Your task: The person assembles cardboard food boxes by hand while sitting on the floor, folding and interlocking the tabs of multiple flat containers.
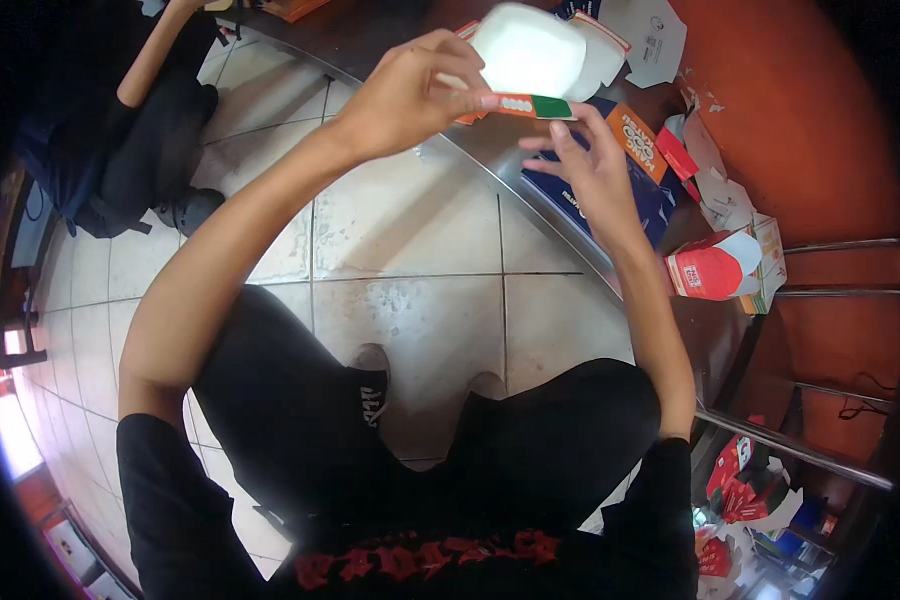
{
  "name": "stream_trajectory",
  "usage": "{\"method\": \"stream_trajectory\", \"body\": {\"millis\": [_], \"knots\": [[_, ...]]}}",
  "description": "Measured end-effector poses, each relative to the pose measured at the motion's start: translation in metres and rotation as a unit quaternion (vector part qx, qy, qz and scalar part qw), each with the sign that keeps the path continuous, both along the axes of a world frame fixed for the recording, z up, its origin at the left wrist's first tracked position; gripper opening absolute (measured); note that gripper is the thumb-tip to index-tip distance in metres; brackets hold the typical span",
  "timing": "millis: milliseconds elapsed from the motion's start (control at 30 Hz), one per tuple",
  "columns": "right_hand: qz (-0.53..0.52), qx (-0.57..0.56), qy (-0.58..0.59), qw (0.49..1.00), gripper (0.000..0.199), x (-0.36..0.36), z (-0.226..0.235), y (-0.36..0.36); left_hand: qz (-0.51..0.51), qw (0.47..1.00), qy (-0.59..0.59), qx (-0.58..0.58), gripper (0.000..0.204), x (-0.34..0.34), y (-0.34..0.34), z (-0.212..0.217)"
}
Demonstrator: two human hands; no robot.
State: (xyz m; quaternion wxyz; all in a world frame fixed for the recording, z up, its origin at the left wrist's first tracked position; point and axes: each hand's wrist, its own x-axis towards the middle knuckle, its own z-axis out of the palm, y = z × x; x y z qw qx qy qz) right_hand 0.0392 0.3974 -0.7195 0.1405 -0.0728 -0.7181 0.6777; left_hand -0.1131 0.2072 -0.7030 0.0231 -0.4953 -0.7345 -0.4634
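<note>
Both my hands are raised over the near edge of a dark metal table. Between thumb and fingers, my left hand (425,85) pinches the left end of a narrow orange, white and green printed card strip (535,105). At its right end, the thumb and index finger of my right hand (590,165) close on the strip, while the other fingers stick out to the left. Just behind lies a white rounded-square tray (530,50); whether the strip is joined to it I cannot tell. Beneath my right hand is a dark blue and orange carton (635,140).
A red and white takeaway box (712,268) stands right of my forearm, beside a green and yellow carton (767,265). White cut-out card (655,45) lies at the back. Below a metal rail (795,447) are several crumpled cartons (745,485). Another person sits at far left.
</note>
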Motion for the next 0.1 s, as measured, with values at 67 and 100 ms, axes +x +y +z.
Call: {"method": "stream_trajectory", "body": {"millis": [67,100], "knots": [[0.018,0.013,0.026,0.999,0.036,-0.0002,-0.0008,0.0036,-0.02,0.998,0.046,-0.023,0.02,0.0033,0.002,-0.0052],[0.036,0.024,0.052,0.998,0.039,-0.0008,-0.0036,0.0083,-0.021,0.998,0.047,-0.023,0.02,0.0035,0.0037,-0.0046]]}}
